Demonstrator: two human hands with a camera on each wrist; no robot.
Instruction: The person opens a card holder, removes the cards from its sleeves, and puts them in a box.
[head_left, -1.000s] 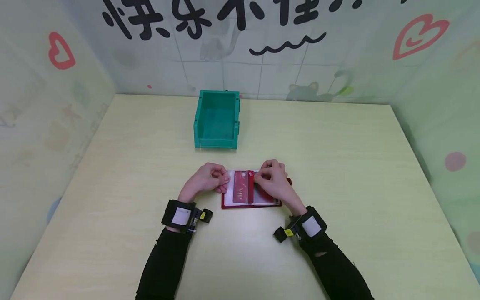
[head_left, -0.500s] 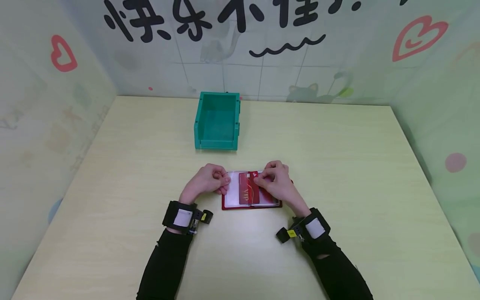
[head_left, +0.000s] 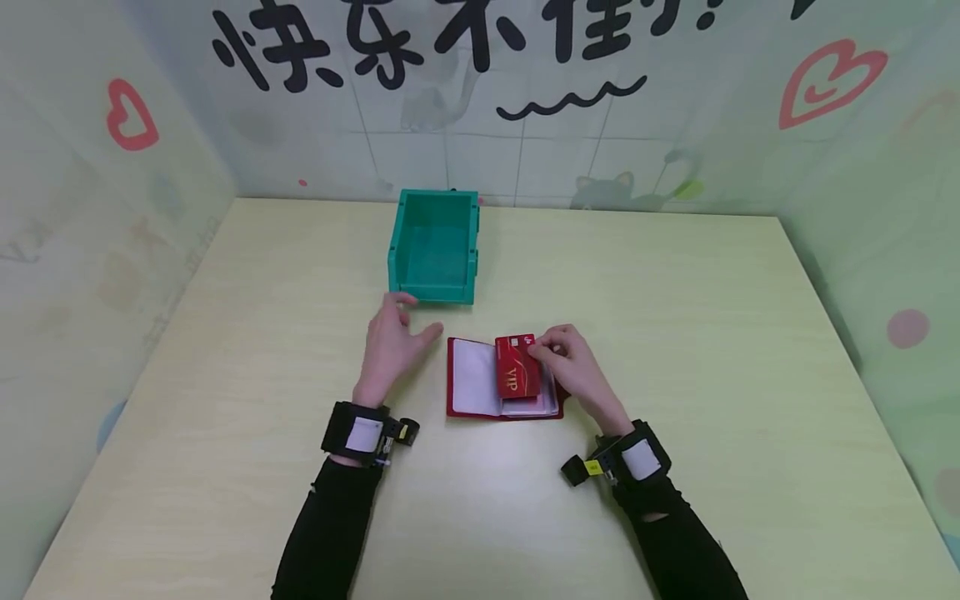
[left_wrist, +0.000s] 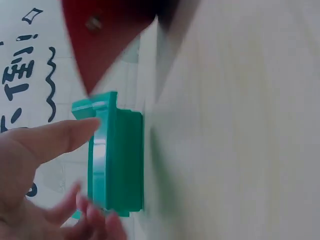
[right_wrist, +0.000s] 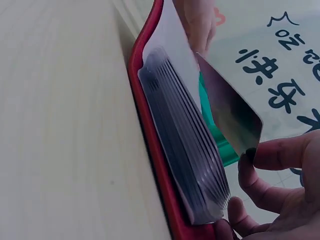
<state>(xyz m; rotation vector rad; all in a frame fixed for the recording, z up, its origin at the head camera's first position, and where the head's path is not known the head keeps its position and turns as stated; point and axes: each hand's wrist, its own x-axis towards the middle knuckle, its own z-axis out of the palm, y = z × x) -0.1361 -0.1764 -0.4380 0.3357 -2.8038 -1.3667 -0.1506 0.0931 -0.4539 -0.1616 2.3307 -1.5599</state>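
Observation:
A red card lettered VIP (head_left: 516, 371) is pinched at its upper right corner between the thumb and finger of my right hand (head_left: 573, 367). In the right wrist view the card (right_wrist: 230, 102) stands tilted above the clear sleeves (right_wrist: 182, 145) of a card holder. That red card holder (head_left: 474, 379) lies spread out on the table, its white inner side to the left and its sleeves to the right. My left hand (head_left: 392, 346) is off the holder, to its left, thumb and fingers spread apart with nothing between them. Its fingertips overlap the front edge of the green bin in the head view.
A green open-topped bin (head_left: 435, 290) stands at the back of the pale table (head_left: 660, 333), beyond the card holder. Printed cloth walls (head_left: 315, 150) close off the back and both sides.
The right hand has drawn the VIP card rightward and out of its sleeve. My left hand has let go of the holder's left edge and moved left and forward toward the bin.

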